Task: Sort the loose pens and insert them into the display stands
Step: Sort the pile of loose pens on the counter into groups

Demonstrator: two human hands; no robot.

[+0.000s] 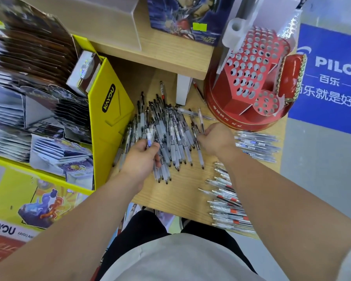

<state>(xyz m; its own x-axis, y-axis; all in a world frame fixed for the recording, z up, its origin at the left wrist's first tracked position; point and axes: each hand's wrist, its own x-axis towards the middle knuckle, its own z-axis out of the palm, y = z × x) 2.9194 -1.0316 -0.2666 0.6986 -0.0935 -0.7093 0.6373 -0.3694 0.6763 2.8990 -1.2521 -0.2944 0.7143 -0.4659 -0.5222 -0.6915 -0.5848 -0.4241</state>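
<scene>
Loose pens (170, 134) lie heaped on the wooden counter (180, 193), just beside the red display stand (231, 116). My left hand (142, 159) pinches a blue-labelled pen (149, 141) at the heap's near edge. My right hand (217, 138) curls its fingers round a pale pen (200, 118). Blue-marked pens (255, 145) and red-marked pens (225, 201) lie in rows to the right.

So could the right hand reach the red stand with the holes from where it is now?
Probably yes. The right hand, which seems to pinch a pen, sits just below the red stand; only a few loose pens lie flat between them, with nothing upright blocking the way.
</scene>
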